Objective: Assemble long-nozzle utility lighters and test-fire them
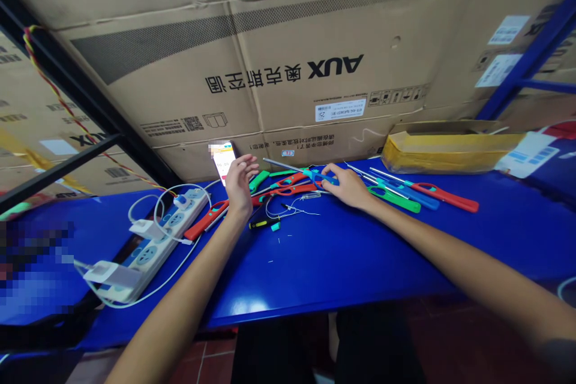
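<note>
My right hand (347, 187) is closed around the handle of a blue long-nosed lighter (317, 177), whose metal tube points left toward my other hand. My left hand (242, 183) is raised with its fingers apart and nothing in it, in front of a lit phone (221, 159) leaning on the carton. Beneath the held lighter lie red lighters (294, 190) and a green lighter (260, 181). Right of my right hand are another green lighter (396, 198), a blue one partly covered, and a red lighter (450, 197). A black-and-yellow screwdriver (262, 224) lies near a small teal piece (275, 227).
A white power strip (155, 249) with plugged-in chargers and loose cables lies on the left of the blue table (315, 270). A large cardboard carton (279, 30) stands along the back. An open yellow-taped box (443, 150) sits at the back right. Thin white wire (292, 210) curls mid-table.
</note>
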Tool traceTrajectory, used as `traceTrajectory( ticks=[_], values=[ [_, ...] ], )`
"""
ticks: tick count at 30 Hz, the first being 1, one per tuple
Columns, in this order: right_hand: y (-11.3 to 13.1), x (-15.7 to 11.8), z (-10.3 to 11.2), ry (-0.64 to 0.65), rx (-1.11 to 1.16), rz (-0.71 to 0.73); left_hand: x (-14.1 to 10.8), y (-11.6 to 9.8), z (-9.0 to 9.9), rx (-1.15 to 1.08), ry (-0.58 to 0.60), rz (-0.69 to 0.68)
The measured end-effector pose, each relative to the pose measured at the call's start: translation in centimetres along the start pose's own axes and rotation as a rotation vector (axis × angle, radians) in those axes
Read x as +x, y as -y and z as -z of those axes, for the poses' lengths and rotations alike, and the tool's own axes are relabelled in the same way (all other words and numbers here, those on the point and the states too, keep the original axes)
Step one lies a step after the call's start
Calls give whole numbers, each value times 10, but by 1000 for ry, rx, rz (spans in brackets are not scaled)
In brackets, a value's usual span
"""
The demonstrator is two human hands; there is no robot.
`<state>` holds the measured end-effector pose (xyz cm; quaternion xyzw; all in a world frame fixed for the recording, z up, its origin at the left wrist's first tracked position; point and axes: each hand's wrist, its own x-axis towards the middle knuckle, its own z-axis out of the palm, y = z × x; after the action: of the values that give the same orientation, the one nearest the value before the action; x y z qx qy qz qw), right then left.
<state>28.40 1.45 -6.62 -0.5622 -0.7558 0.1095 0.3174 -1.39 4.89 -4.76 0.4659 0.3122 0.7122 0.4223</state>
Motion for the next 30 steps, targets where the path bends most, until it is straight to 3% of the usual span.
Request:
traceTrajectory(
  ticks=[15, 22, 30],
  values=[
    [5, -3, 4, 41, -81, 9, -2, 6, 0, 42, 77, 98],
    [5, -3, 5, 62, -117, 24, -3, 5, -2, 154, 116, 61],
    [6, -4, 3, 44, -110, 25, 0, 4, 4, 61, 4, 78]
  ],
)
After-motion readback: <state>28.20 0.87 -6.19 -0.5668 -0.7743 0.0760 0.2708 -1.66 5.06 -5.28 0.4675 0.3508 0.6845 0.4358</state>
